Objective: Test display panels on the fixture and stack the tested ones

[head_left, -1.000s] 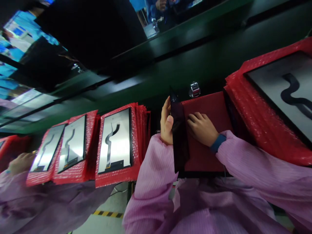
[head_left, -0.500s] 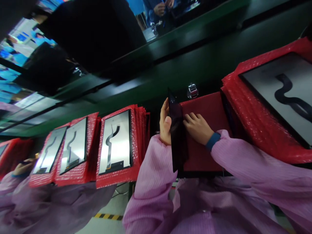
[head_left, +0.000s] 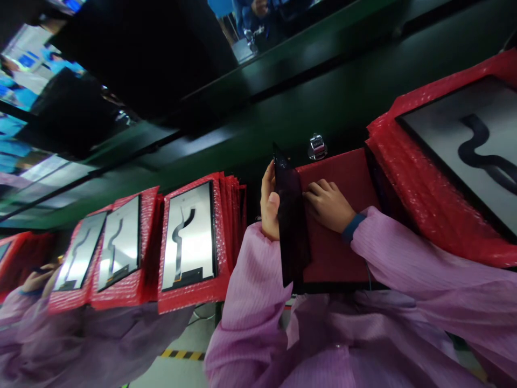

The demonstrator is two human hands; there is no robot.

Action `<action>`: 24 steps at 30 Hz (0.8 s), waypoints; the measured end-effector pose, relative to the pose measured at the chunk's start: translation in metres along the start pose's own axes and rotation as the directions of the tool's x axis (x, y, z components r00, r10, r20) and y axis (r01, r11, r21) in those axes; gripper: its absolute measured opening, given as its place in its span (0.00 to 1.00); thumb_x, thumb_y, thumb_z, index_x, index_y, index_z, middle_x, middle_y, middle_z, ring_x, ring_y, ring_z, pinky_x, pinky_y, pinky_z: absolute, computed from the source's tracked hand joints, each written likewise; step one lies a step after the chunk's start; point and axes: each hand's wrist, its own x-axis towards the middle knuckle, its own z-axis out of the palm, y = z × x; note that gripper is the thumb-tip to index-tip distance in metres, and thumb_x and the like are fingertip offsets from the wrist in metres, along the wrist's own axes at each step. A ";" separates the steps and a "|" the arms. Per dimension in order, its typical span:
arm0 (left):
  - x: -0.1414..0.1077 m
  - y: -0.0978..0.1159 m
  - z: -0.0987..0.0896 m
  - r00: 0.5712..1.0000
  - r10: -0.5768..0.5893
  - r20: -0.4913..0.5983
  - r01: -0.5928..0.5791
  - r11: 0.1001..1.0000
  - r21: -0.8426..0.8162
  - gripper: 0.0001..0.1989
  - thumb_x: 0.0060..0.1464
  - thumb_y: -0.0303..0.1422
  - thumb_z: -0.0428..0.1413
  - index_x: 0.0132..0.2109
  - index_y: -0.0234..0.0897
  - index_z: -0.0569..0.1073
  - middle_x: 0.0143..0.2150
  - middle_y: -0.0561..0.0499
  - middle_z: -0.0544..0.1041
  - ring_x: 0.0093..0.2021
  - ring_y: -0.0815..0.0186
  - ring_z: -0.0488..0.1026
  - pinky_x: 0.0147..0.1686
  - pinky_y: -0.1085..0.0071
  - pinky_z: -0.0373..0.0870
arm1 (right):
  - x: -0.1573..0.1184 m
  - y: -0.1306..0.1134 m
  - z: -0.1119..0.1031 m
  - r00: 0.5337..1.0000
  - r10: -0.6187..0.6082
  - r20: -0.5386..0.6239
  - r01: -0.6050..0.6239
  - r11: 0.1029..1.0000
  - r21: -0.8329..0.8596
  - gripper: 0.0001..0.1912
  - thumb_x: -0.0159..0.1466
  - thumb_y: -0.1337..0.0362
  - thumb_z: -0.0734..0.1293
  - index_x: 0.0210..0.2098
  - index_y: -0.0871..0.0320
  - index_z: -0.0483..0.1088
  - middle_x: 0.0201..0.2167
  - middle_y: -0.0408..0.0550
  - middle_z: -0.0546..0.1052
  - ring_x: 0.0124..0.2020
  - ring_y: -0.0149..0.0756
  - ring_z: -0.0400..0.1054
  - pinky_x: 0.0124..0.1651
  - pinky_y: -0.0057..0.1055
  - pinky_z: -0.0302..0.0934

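Note:
A dark glossy display panel point(head_left: 291, 221) stands on edge, tilted, at the left side of a red work mat point(head_left: 343, 264). My left hand point(head_left: 270, 207) is closed on it from the left, thumb near its edge and fingers partly hidden behind it. My right hand point(head_left: 329, 205) is low over the mat with bent fingers, their tips against or very near the panel's right face. Whatever those fingertips pinch, if anything, is hidden. Just beyond the mat sits a small chrome tally counter point(head_left: 318, 146).
Right of the mat, a stack of red bubble-wrap sleeves point(head_left: 428, 207) bears a silver-backed display panel point(head_left: 448, 129). Similar sleeves stand at left, with a panel point(head_left: 189, 237) on top. A co-worker's hand point(head_left: 38, 277) shows far left. A dark green ledge point(head_left: 258, 116) runs behind.
The upright panel has tipped slightly, so more of its dark right face shows. Both hands keep nearly the same place, and the whole view has shifted a little.

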 end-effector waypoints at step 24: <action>0.004 0.003 -0.004 1.000 0.027 0.004 -0.027 0.997 0.074 0.36 0.62 0.61 0.42 0.69 0.46 0.60 0.66 0.45 0.67 0.68 0.52 0.63 0.66 0.56 0.64 | -0.001 -0.001 -0.005 1.000 0.000 0.026 0.000 1.000 -0.021 0.13 0.70 0.66 0.60 0.45 0.62 0.75 0.46 0.56 0.75 0.47 0.48 0.61 0.44 0.40 0.50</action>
